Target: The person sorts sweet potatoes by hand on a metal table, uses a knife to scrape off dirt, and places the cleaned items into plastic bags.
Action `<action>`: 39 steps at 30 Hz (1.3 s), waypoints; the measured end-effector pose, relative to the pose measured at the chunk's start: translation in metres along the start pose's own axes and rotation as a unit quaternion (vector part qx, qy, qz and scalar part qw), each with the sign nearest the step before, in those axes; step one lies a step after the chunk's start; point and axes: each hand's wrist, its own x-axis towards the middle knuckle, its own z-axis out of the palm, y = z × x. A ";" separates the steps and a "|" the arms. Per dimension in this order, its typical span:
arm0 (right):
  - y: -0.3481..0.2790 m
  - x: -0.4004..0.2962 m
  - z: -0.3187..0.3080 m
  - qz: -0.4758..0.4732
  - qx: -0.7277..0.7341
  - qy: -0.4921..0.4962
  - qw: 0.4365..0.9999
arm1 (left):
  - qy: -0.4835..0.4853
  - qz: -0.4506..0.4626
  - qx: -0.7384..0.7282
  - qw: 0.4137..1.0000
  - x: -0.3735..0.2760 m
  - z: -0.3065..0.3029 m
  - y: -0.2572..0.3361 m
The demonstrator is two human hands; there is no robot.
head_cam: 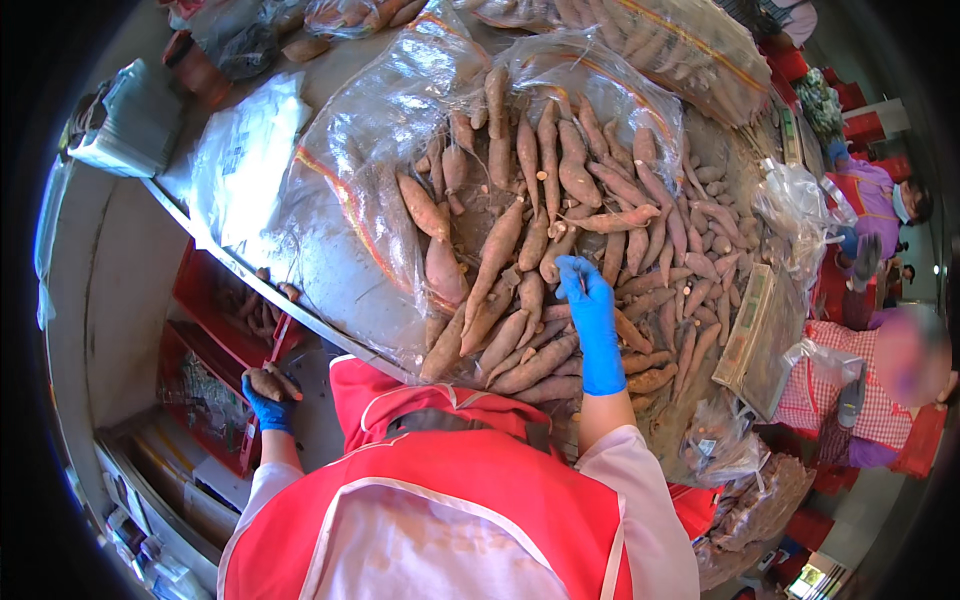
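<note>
My left hand (271,414), in a blue glove, grips sweet potatoes (266,384) beside the table, near a red crate (225,289) with more of them inside. Over the heap of sweet potatoes (517,315) on the table is my right hand (587,304), also gloved in blue. Its fingers are bent above the roots; a small reddish spot shows between them, and whether it holds anything is unclear. Part of the heap lies in the mouth of a clear plastic bag (375,150) with a red and yellow stripe.
Flat plastic bags (247,161) lie on the metal table's left side, near a pale plastic container (135,124). A full bag of sweet potatoes (675,52) rests at the back. A wood-coloured board-like object (757,337) stands at the right edge, with people (847,375) beyond.
</note>
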 end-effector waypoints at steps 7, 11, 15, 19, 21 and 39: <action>0.021 -0.016 -0.034 -0.001 -0.010 0.013 1.000 | -0.082 0.053 0.206 0.974 0.048 0.005 0.066; 0.030 -0.033 -0.029 -0.053 -0.090 0.017 0.994 | 0.253 0.178 0.155 0.938 0.047 0.105 0.082; -0.009 -0.068 0.031 -0.198 -0.343 -0.173 0.902 | 0.068 0.235 0.279 0.928 0.062 0.146 0.098; -0.002 -0.067 0.069 -0.288 -0.554 -0.203 0.754 | -0.154 0.292 0.508 0.796 0.011 0.274 0.010; -0.005 -0.057 0.069 -0.288 -0.544 -0.234 0.753 | -0.192 0.222 0.487 0.822 -0.033 0.330 -0.043; -0.024 -0.053 -0.011 -0.001 0.577 -0.046 0.816 | -0.538 0.290 0.576 0.543 -0.109 0.428 -0.255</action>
